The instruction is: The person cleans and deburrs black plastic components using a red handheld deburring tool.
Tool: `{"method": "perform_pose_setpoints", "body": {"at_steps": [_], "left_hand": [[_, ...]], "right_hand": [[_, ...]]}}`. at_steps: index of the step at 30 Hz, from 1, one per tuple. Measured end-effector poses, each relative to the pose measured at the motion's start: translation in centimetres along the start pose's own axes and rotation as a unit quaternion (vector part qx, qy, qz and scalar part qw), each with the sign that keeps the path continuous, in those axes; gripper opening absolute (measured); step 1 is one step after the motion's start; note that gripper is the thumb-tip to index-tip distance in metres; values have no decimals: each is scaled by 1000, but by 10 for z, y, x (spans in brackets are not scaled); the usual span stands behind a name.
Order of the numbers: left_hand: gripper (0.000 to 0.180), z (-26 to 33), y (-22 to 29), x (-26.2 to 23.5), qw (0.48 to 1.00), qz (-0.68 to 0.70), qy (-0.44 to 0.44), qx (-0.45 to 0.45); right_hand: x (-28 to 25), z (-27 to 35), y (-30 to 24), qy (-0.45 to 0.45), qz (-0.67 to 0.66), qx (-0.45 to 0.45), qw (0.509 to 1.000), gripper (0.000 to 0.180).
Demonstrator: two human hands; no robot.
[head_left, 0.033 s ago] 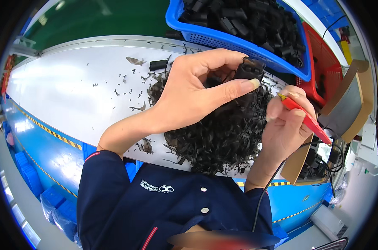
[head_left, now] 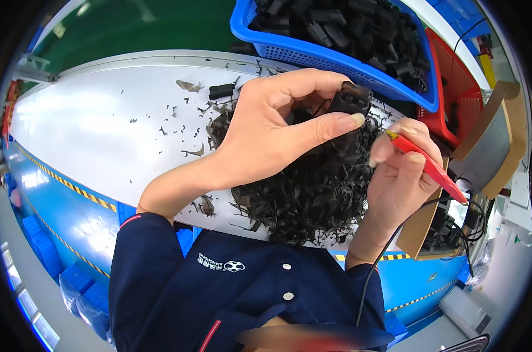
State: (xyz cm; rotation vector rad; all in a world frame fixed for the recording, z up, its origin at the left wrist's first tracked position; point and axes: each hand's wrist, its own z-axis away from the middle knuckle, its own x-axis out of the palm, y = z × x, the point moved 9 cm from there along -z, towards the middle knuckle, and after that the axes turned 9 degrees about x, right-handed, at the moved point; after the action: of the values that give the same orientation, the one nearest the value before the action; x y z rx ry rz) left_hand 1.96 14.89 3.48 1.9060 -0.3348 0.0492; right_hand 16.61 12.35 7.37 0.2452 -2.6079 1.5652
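Observation:
My left hand (head_left: pixel 277 129) pinches a small black plastic part (head_left: pixel 349 100) between thumb and fingers, above a heap of curly black plastic shavings (head_left: pixel 313 193) on the white table (head_left: pixel 101 129). My right hand (head_left: pixel 404 182) grips a red-handled trimming tool (head_left: pixel 427 165) whose tip points at the part's right side. Both hands hover over the heap, close together.
A blue basket (head_left: pixel 336 58) full of black plastic parts stands at the back. A red basket (head_left: pixel 465 94) sits to its right, with cardboard (head_left: pixel 489 146) beside it. One loose black part (head_left: pixel 222 91) and scattered shavings lie on the table. A black cable (head_left: pixel 383 264) runs along my right forearm.

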Motion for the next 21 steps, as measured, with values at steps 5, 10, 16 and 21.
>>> {"method": "perform_pose_setpoints", "body": {"at_steps": [5, 10, 16, 21], "left_hand": [[25, -1, 5, 7, 998, 43, -7, 52], [25, -1, 5, 5, 997, 3, -14, 77], [25, 2, 10, 6, 994, -66, -34, 80], [22, 4, 9, 9, 990, -99, -48, 86]], "right_hand": [[-2, -1, 6, 16, 34, 6, 999, 18], [4, -1, 7, 0, 16, 51, 999, 16], [7, 5, -2, -5, 143, -18, 990, 12], [19, 13, -24, 9, 318, -200, 927, 18]]}}
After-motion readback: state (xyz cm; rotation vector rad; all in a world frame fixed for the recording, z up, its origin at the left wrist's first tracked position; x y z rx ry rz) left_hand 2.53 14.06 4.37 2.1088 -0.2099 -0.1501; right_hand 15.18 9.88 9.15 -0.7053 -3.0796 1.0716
